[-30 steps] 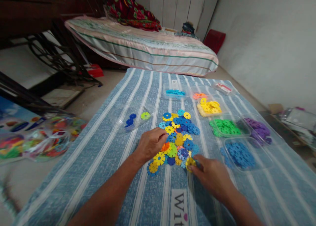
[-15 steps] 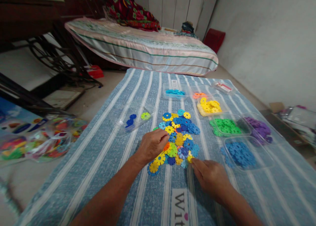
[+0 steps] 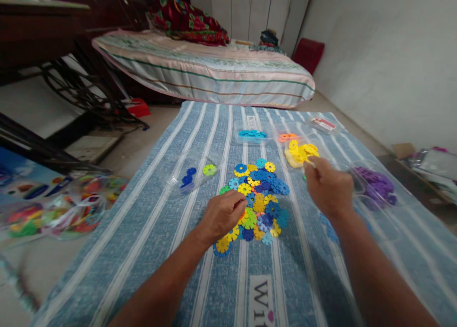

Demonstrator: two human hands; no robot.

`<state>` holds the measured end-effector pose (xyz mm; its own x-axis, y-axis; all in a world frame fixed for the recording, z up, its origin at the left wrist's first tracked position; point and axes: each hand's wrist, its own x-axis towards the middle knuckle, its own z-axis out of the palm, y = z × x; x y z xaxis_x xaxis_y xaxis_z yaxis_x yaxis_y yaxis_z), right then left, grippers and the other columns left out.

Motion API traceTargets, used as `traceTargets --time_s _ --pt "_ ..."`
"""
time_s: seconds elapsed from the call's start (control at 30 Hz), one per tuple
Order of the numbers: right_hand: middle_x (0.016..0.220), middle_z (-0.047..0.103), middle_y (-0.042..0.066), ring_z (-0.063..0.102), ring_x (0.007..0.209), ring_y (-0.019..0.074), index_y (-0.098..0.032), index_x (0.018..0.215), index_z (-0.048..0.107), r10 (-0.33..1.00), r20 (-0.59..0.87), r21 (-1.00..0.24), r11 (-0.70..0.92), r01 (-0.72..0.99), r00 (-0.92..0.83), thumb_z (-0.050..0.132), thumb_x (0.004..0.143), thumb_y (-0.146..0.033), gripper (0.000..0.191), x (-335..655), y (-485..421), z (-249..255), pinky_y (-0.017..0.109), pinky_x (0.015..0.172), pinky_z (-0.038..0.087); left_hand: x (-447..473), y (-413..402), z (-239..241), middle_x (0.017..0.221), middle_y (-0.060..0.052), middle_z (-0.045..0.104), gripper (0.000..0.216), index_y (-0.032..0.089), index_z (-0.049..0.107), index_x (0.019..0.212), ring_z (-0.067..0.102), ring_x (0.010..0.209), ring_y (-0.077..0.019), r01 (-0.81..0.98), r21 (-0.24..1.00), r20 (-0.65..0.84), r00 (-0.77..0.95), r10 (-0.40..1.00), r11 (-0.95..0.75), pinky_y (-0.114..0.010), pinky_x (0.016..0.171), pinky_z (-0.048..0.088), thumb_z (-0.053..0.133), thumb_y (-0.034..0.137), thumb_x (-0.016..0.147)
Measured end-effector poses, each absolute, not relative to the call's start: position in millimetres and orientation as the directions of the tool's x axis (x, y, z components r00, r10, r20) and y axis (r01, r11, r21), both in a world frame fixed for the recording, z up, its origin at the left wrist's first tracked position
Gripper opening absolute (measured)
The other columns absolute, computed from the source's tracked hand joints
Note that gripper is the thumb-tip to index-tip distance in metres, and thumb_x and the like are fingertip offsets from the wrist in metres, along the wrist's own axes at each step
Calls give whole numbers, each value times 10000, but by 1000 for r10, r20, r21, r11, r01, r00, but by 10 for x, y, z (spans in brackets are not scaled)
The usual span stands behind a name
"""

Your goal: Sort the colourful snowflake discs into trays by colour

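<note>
A pile of mixed flat snowflake discs (image 3: 262,193) in blue, yellow, green and orange lies on the blue striped mat (image 3: 150,222). My left hand (image 3: 222,213) rests on the pile's left edge with its fingers curled onto the discs; what they grip is hidden. My right hand (image 3: 326,186) is raised at the right, pinching a yellow disc (image 3: 310,161) just at the near edge of the clear tray of yellow discs (image 3: 301,153). My right arm covers the trays near the mat's right side.
Clear trays hold light blue discs (image 3: 252,134), orange discs (image 3: 287,137), purple discs (image 3: 376,186), and dark blue with one lime disc (image 3: 194,172). A plastic bag of coloured pieces (image 3: 64,208) lies off the mat at left. A mattress (image 3: 203,70) lies beyond.
My right hand picked a yellow disc from the pile's near edge and moved up and to the right to the yellow tray. My left hand stayed on the pile.
</note>
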<state>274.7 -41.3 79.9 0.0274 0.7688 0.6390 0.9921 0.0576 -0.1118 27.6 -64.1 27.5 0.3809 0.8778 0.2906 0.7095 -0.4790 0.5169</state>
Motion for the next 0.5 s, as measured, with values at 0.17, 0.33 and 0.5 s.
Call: traceTargets --time_s 0.17,0.33,0.5 --pt "619 658 38 569 531 144 -192 819 681 887 461 -308 187 933 -26 414 877 -351 316 2609 -784 237 235 522 303 337 -674 305 779 -18 626 180 181 625 841 565 758 -124 690 516 254 441 860 -507 -237 693 426 453 230 862" --pt "643 663 37 585 566 160 -197 825 680 889 440 -452 99 887 126 428 850 -356 299 2598 -667 67 243 549 347 504 -718 405 827 -27 606 232 188 621 845 565 807 -143 726 459 91 535 840 -512 -257 694 427 426 308 885" --pt "676 655 33 573 597 155 -184 807 670 877 445 -606 146 782 181 428 837 -373 308 2595 -457 12 250 584 386 687 -753 491 924 -42 583 247 190 599 877 560 856 -173 774 330 -48 586 809 -541 -295 714 438 411 350 887"
